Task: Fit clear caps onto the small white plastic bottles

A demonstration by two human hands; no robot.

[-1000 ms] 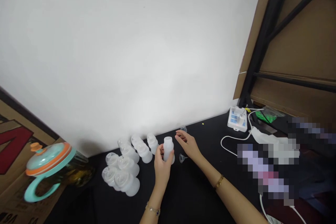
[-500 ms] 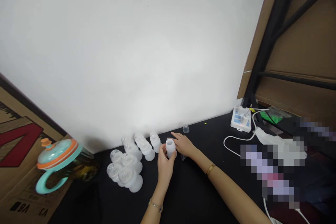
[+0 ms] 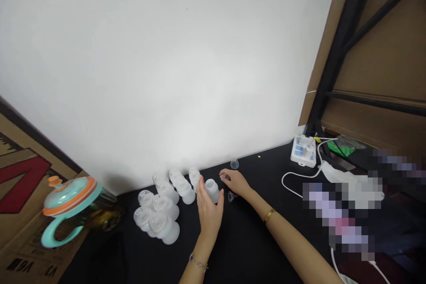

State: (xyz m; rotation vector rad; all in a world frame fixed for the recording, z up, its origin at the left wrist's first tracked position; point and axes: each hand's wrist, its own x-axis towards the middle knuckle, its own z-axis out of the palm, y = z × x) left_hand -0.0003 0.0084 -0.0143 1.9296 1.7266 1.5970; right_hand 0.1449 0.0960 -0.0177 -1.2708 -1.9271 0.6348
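Observation:
An uncapped, whitish baby bottle [image 3: 211,190] stands on the black table with its round mouth facing up. Just in front of it is my left hand [image 3: 209,215], fingers stretched out and thumb apart, beside the bottle rather than wrapped round it. To the bottle's right my right hand [image 3: 235,183] pinches a small clear piece [image 3: 222,177], mostly hidden by the fingers. A clear bottle nipple [image 3: 230,196] lies on the table below that hand. Behind it, near the wall, sits a clear cup-shaped cap [image 3: 234,163].
Several capped baby bottles [image 3: 169,228] stand grouped to the left. A glass jug with a teal and orange lid [image 3: 71,193] is farther left, beside a cardboard box [image 3: 23,164]. At right are a white power strip [image 3: 303,151], its cable and a white crumpled bag [image 3: 349,182].
My left hand has loosened from the bottle, its fingers now extended; the bottle sits slightly lower and left. My right hand has curled from flat into a pinch, uncovering the nipple on the table.

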